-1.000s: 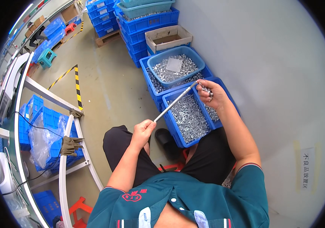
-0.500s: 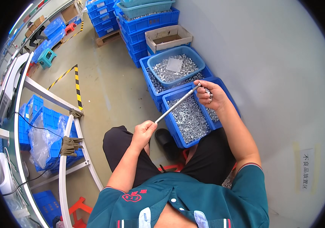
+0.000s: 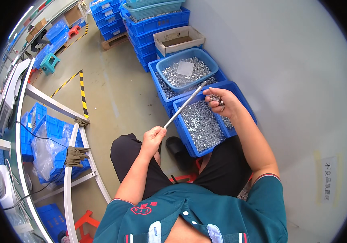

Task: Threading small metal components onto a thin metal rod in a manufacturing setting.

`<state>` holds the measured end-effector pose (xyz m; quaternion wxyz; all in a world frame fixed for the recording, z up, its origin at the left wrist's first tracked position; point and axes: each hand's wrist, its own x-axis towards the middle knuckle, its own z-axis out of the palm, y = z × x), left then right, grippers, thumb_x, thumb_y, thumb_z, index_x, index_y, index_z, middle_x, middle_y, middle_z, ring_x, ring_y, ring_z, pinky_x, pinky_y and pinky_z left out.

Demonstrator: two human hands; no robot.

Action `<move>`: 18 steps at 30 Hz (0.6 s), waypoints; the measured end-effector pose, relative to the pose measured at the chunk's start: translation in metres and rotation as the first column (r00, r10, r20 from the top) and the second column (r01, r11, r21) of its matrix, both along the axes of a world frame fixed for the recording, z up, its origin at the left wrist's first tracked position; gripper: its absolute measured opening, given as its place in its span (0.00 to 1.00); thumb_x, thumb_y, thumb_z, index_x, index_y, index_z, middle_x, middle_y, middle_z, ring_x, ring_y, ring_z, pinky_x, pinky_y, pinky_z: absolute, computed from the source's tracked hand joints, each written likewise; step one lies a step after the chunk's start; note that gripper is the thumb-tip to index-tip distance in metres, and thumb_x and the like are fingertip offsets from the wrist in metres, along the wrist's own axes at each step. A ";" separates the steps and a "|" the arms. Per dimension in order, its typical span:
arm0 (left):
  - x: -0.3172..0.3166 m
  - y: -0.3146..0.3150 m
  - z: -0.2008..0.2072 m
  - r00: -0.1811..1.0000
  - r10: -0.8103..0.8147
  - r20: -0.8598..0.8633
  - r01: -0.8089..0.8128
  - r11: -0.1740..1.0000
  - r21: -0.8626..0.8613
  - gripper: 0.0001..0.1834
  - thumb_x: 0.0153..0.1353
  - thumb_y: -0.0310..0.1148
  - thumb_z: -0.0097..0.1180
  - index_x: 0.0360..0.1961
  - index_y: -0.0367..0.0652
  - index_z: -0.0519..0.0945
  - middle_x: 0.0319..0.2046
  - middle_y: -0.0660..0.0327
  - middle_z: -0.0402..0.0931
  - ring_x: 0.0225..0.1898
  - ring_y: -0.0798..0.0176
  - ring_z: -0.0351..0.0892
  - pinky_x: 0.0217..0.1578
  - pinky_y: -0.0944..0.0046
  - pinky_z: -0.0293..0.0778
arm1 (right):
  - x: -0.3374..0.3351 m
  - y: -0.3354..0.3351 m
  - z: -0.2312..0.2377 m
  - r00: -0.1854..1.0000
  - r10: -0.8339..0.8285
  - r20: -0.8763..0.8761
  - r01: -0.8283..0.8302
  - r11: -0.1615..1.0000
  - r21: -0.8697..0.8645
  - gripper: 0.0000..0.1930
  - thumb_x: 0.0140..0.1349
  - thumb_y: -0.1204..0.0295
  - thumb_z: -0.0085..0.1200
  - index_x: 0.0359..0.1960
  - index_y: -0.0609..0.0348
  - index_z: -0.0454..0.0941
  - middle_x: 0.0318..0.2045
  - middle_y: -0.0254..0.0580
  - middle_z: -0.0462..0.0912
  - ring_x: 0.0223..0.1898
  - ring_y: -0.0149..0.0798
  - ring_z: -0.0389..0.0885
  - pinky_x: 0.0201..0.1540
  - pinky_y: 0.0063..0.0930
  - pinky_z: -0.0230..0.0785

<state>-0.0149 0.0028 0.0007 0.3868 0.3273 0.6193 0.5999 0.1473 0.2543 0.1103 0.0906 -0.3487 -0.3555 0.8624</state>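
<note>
My left hand (image 3: pixel 152 141) is closed round the lower end of a thin silvery metal rod (image 3: pixel 183 106), which slants up and away to the right. The rod's far tip stands free, a little left of my right hand (image 3: pixel 231 106). That hand is curled, palm up, round several small metal nuts (image 3: pixel 218 102). Below both hands is a blue divided bin (image 3: pixel 182 131) holding many loose silvery nuts (image 3: pixel 202 127). Behind it, a light blue basin (image 3: pixel 161 73) full of similar metal parts rests on another blue bin, with a pale card (image 3: pixel 185 69) on top.
Beyond the basin are an open white-edged box (image 3: pixel 179 50) and stacked blue crates (image 3: pixel 147 38). A wall (image 3: pixel 295 101) rises on the right. At left is a white-framed bench (image 3: pixel 67 186) with blue crates (image 3: pixel 56 133) beneath. A dark slipper (image 3: pixel 178 150) sits beside the bin.
The rod's far tip has come away from my right hand's fingers, and the rod has shifted slightly left and up. My right hand still holds nuts, with its fingers a little looser.
</note>
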 end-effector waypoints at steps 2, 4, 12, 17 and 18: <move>-0.001 -0.001 -0.001 1.000 -0.003 -0.004 0.003 1.000 -0.003 0.13 0.62 0.36 0.51 0.24 0.39 0.74 0.20 0.71 0.67 0.24 0.79 0.63 0.27 0.77 0.62 | 0.002 0.003 -0.001 1.000 -0.001 -0.031 0.002 0.999 0.039 0.12 0.63 0.68 0.45 0.42 0.65 0.68 0.24 0.37 0.71 0.16 0.21 0.62 0.12 0.11 0.51; -0.001 -0.003 -0.001 1.000 0.003 -0.031 -0.003 1.000 -0.010 0.13 0.62 0.36 0.52 0.24 0.39 0.74 0.20 0.71 0.67 0.24 0.78 0.63 0.27 0.76 0.62 | 0.003 0.003 0.000 0.997 0.013 -0.081 -0.004 0.994 0.108 0.10 0.61 0.71 0.46 0.39 0.64 0.69 0.24 0.38 0.72 0.15 0.21 0.63 0.11 0.12 0.50; -0.001 -0.007 0.000 0.993 0.003 -0.122 -0.004 1.000 -0.015 0.11 0.61 0.33 0.53 0.25 0.36 0.75 0.19 0.72 0.66 0.23 0.78 0.61 0.24 0.75 0.60 | 0.007 0.008 -0.007 0.974 -0.009 -0.224 0.019 0.999 0.044 0.07 0.63 0.69 0.47 0.36 0.60 0.70 0.21 0.35 0.71 0.14 0.21 0.61 0.11 0.12 0.49; -0.001 -0.009 0.000 0.991 -0.022 -0.129 0.018 0.999 -0.029 0.12 0.61 0.33 0.52 0.25 0.36 0.75 0.20 0.71 0.68 0.24 0.78 0.63 0.26 0.75 0.61 | 0.004 0.005 -0.003 0.970 -0.051 -0.238 0.055 0.998 0.010 0.08 0.64 0.67 0.47 0.35 0.59 0.71 0.20 0.31 0.69 0.14 0.19 0.60 0.11 0.11 0.49; 0.000 -0.009 0.001 0.991 -0.021 -0.131 0.017 0.999 -0.035 0.12 0.61 0.33 0.52 0.25 0.36 0.75 0.20 0.71 0.68 0.24 0.78 0.63 0.26 0.75 0.61 | 0.004 0.007 -0.004 0.970 -0.045 -0.239 0.042 0.999 -0.015 0.08 0.63 0.67 0.47 0.35 0.59 0.71 0.20 0.31 0.68 0.14 0.19 0.60 0.12 0.11 0.49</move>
